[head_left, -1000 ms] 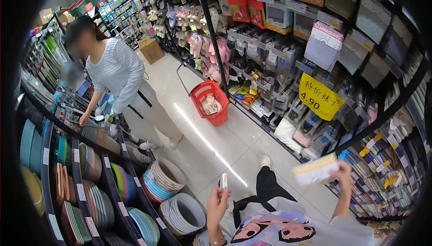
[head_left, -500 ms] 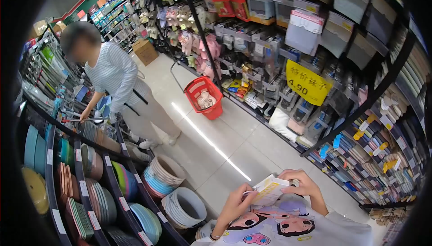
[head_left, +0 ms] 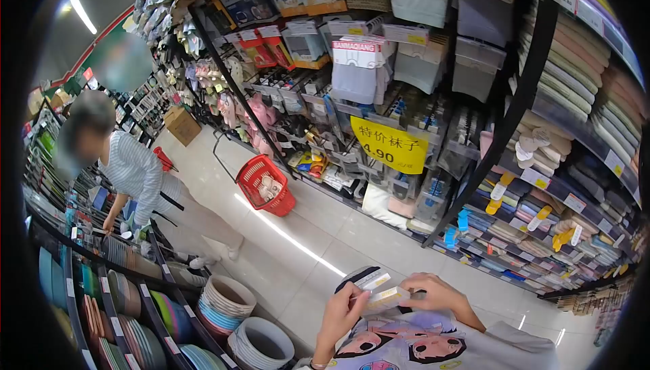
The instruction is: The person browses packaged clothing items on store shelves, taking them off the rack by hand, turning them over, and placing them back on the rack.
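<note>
In front of my chest is a small white box (head_left: 387, 299) with yellow print, tilted. My left hand (head_left: 340, 314) closes its thumb and fingers on the box's left end. My right hand (head_left: 437, 295) has its fingers curled at the right end of the same box. Just beyond the box shows a second pale piece (head_left: 372, 280) with a yellow end and a dark edge; I cannot tell whether it is a flap or a separate pack. Below both hands lies the printed front of a white shirt (head_left: 406, 343).
A red shopping basket (head_left: 261, 187) with a pale item inside stands on the aisle floor. To the left, a person in a striped top (head_left: 135, 170) reaches toward a shelf. Stacked buckets (head_left: 227, 306) line the near left. A yellow price sign (head_left: 389, 145) hangs on the sock rack.
The view has turned to the right, so the basket and person appear further left. The box is now tilted flatter, and the pale piece with a dark edge shows beyond it.
</note>
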Tool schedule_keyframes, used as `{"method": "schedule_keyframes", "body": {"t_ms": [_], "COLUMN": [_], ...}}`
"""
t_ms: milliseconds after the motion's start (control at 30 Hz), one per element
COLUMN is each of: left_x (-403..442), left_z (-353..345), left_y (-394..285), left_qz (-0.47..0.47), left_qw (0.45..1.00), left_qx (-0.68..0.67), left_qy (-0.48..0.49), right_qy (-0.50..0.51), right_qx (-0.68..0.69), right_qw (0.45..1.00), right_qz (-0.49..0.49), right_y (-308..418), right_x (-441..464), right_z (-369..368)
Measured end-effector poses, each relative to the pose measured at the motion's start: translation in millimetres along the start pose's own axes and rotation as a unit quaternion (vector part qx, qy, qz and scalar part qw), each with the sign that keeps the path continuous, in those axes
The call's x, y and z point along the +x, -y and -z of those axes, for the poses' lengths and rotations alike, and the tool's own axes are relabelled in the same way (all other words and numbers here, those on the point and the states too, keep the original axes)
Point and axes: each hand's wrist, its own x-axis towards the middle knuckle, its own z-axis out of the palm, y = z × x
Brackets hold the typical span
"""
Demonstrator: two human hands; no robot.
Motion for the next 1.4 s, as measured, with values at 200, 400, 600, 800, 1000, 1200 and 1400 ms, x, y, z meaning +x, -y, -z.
{"method": "schedule_keyframes", "body": {"t_ms": [200, 400, 600, 800, 1000, 1200, 1400], "left_x": [18, 23, 33, 30, 21, 30, 28], "left_z": [-60, -93, -86, -59, -5, 45, 95], "left_y": [-12, 13, -10, -15, -30, -25, 2], "left_qz": [0.02, 0.063, 0.049, 0.047, 0.062, -0.017, -0.018], "left_qw": [0.999, 0.996, 0.997, 0.996, 0.997, 0.999, 0.997], "left_qx": [0.033, -0.054, 0.033, 0.043, -0.034, 0.014, 0.064], "left_qy": [-0.008, -0.031, -0.05, -0.058, -0.023, 0.026, 0.026], "right_qy": [-0.024, -0.055, -0.098, 0.061, 0.033, -0.041, -0.085], "right_qx": [-0.109, -0.068, 0.19, 0.119, -0.062, -0.024, -0.078], "right_qw": [0.994, 0.995, 0.936, 0.945, 0.997, 0.998, 0.993], "right_qz": [0.021, 0.057, 0.28, 0.299, -0.005, -0.042, -0.032], "right_y": [-34, -24, 86, 83, 19, 35, 42], "right_x": [-23, -41, -17, 5, 26, 53, 96], "right_z": [41, 98, 159, 130, 56, -16, -58]}}
